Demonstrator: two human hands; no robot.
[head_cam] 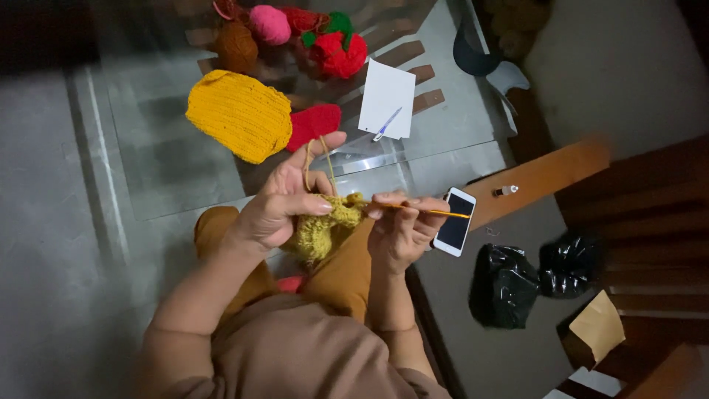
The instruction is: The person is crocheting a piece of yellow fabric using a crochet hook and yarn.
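Flat ribbed yellow knitted panel [240, 114] lies on glass table [155, 162], far left. Left hand [284, 203] pinches fuzzy mustard-yellow crochet piece [321, 229] over lap, forefinger raised, yarn strand [325, 159] looped over it. Right hand [402, 225] curls shut around thin orange crochet hook [432, 212]. White smartphone [454, 222] just beside.

The person wears a loose, plain brownish-tan top [295, 347], its sleeves ending well back from the fingers [317, 208] so both forearms are bare. Below the fingers show mustard-brown trousers [343, 273] in a smooth cloth. The left hand [277, 210] and right hand [402, 225] are bare, with no gloves.
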